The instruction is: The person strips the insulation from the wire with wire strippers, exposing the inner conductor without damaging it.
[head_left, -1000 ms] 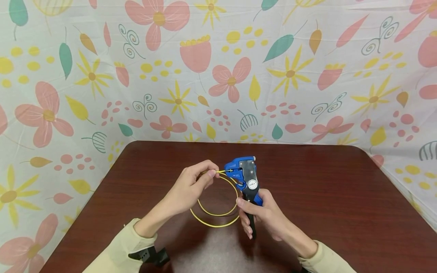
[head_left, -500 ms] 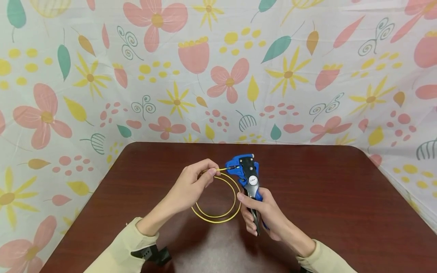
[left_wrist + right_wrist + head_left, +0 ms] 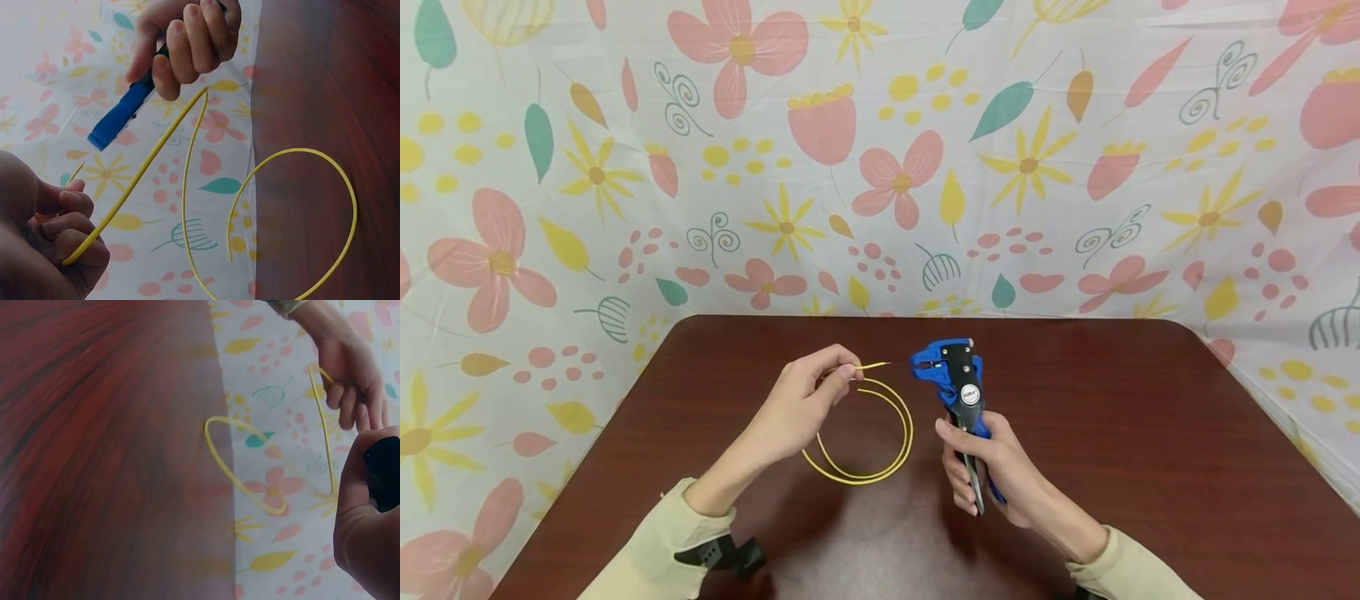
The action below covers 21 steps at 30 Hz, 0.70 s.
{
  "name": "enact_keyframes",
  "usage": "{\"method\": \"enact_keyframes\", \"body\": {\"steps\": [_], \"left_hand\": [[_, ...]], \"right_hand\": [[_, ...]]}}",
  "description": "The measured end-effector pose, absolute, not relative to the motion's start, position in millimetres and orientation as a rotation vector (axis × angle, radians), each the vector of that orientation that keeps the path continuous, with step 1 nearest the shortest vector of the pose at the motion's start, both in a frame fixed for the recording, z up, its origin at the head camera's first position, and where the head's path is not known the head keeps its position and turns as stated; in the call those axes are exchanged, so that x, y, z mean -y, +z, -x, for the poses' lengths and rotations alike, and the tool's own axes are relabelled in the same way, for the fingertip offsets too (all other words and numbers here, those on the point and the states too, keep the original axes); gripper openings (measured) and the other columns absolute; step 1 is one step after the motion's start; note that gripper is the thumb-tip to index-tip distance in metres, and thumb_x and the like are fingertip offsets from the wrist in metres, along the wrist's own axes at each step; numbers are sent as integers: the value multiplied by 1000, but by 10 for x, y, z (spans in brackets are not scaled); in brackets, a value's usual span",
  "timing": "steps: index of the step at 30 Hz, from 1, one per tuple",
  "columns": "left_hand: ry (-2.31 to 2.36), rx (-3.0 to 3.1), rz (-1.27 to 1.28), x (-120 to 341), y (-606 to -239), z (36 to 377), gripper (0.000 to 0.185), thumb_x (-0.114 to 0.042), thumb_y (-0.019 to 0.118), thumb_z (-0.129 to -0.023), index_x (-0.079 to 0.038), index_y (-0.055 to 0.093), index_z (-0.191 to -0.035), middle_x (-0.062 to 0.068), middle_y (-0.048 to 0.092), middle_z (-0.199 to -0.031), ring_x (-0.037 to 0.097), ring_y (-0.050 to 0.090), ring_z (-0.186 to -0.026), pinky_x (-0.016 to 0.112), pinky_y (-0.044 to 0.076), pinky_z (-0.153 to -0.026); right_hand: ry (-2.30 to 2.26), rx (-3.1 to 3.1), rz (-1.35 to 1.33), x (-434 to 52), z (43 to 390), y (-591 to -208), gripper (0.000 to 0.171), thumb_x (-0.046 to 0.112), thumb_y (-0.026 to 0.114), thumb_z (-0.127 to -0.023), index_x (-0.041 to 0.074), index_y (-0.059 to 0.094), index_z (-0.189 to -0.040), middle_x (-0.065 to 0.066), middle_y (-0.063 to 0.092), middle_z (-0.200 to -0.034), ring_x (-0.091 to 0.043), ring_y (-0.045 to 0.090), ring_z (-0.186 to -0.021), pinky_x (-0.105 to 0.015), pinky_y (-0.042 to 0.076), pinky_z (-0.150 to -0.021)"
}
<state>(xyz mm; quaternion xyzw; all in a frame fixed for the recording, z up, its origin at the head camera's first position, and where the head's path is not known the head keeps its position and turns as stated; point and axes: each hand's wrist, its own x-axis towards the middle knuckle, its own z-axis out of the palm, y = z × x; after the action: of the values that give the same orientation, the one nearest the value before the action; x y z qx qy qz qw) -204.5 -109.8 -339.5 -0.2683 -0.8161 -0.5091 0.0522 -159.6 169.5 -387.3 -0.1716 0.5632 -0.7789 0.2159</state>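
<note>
The head view is bright and evenly lit, sharp from edge to edge. A soft pale sheen lies on the dark red-brown wooden table at the lower centre of the frame, and faint shadows sit beneath both forearms. The floral cloth backdrop bows slightly towards the corners, a wide-lens curve. Both wrist views are dimmer and hazy, washed pale over the cloth, with the near skin at the frame edges blurred.
</note>
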Motion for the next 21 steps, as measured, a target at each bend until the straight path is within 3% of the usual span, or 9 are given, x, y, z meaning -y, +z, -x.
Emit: {"method": "enact_keyframes", "body": {"steps": [9, 21], "left_hand": [[-1541, 2497, 786, 1140, -3421, 2050, 16, -11, 57, -109, -14, 70, -100, 0, 50, -69, 15, 47, -63, 29, 43, -64], [-1551, 2504, 797, 1121, -3428, 2053, 17, -13, 56, -110, -15, 70, -101, 1, 49, -70, 15, 44, -60, 29, 41, -60]], "right_hand": [[-2093, -1705, 336, -1997, 1663, -3951, 41, 29, 54, -112, 0, 46, -84, -4, 50, -58, -15, 48, -43, -30, 46, -45], [-2062, -1697, 272, -2126, 1658, -3977, 36, 30, 54, -112, 1, 45, -92, -3, 51, -60, -15, 50, -45, -30, 47, -47]]}}
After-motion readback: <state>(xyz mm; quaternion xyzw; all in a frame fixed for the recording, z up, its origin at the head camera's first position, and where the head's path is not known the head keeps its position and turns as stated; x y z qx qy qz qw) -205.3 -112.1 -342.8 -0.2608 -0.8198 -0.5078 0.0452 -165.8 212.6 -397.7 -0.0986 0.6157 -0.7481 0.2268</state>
